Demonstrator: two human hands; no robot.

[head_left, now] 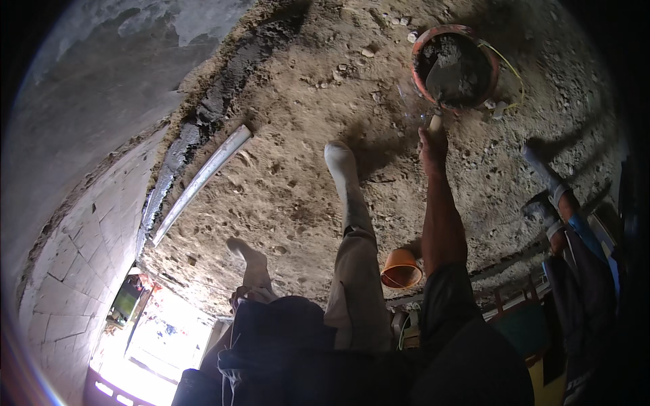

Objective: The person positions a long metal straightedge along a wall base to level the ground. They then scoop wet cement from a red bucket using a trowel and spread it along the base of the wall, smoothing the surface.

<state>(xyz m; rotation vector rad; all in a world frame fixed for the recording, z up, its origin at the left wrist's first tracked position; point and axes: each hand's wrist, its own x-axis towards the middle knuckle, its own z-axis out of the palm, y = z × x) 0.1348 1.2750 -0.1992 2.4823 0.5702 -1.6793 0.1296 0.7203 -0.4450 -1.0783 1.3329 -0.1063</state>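
Observation:
My right hand (433,147) is closed around the pale handle of a trowel (445,80). The trowel's grey blade rests in dark wet mortar (472,76) inside a round reddish bucket (452,29). A thin yellowish handle loops out from the bucket's right side onto the ground. Beside my left leg, low in the picture, part of my left hand (249,295) shows. Its fingers are dim and partly hidden by dark clothing, so I cannot make out whether it holds anything.
A long pale pipe or bar (202,183) lies on the rough dirt floor along the left wall (88,233). A small orange bucket (401,268) lies near my right forearm. Another person's legs (562,196) are at the right. Stones are scattered around the mortar bucket.

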